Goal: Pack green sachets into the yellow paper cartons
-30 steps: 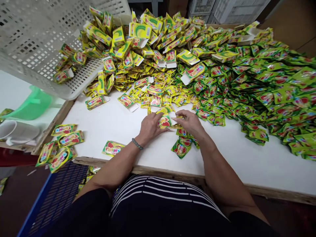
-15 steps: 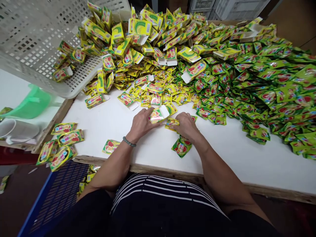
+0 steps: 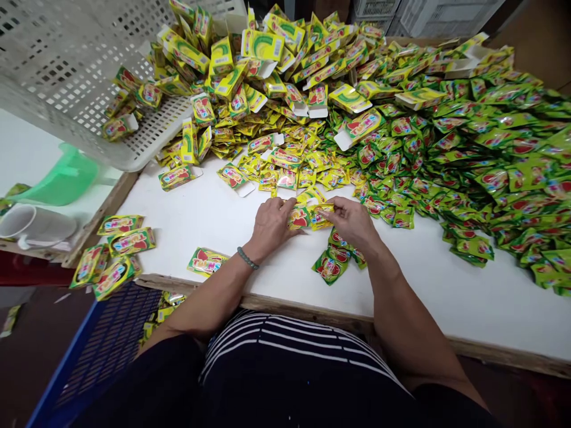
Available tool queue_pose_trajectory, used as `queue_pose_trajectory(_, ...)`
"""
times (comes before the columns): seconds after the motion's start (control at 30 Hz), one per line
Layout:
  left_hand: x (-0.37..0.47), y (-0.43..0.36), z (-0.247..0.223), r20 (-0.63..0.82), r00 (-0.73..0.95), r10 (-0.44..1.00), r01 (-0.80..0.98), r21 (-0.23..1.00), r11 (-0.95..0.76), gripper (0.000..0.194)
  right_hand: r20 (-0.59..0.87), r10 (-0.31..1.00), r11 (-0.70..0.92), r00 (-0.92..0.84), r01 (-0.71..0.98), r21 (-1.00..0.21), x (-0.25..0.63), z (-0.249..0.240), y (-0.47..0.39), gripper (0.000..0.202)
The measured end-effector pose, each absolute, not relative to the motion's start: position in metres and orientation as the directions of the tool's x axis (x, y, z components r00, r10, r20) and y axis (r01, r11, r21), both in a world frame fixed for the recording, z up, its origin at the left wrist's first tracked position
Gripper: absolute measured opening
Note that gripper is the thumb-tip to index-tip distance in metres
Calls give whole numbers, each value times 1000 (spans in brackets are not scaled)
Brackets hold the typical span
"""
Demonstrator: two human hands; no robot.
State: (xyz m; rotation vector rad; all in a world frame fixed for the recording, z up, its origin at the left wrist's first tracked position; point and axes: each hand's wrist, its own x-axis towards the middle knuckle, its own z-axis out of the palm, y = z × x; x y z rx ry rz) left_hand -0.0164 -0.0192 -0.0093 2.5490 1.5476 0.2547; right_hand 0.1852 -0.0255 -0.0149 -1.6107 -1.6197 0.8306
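My left hand (image 3: pixel 273 224) is closed around a small candy box (image 3: pixel 298 217), yellow and green with a red watermelon print, just above the white tabletop. Between the fingers of my right hand (image 3: pixel 355 221) is a yellow candy sachet (image 3: pixel 322 215), its left end right at the box's open end. How far it reaches inside cannot be seen. Below my right hand lie several green sachets (image 3: pixel 331 264), partly covered by it. Another box (image 3: pixel 207 261) lies flat by my left forearm.
Yellow sachets (image 3: pixel 285 157), green sachets (image 3: pixel 450 172) and open boxes (image 3: pixel 262 45) are heaped along the back. A white basket (image 3: pixel 147 139) tilts at the left. Several boxes (image 3: pixel 129 241), a white mug (image 3: pixel 42 223) and a green scoop (image 3: pixel 74 178) lie left. Below is a blue crate (image 3: pixel 102 345).
My left hand has turned the box, and its white flap no longer shows. My right hand has brought the yellow sachet up to the box's end.
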Motion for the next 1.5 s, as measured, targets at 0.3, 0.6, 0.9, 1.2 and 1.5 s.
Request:
queue_pose_trajectory(0.3, -17, -18, -15, 109, 503, 857, 825, 233, -514, 66, 62, 997, 33, 36, 549, -835, 189, -18, -23, 33)
queue_pose_trajectory(0.6, -9, -20, -16, -19, 411, 911, 594, 764, -252, 60, 66, 988, 17, 143, 321, -947, 180, -27, -19, 33)
queue_pose_trajectory(0.9, 0, -20, -16, -383, 327, 864, -5, 913, 407, 51, -54, 932, -314, 358, 724, -614, 228, -15, -14, 32)
queue_pose_trajectory(1.2, -4, -18, -19, -400, 274, 875, -14, 908, 420, 51, -48, 967, -207, 251, 658, -724, 232, -47, -6, 39)
queue_pose_trajectory(1.5, -6, -19, -21, -324, 320, 890, 5, 940, 341, 44, 18, 974, -10, 228, 120, -993, 181, -30, -17, 39)
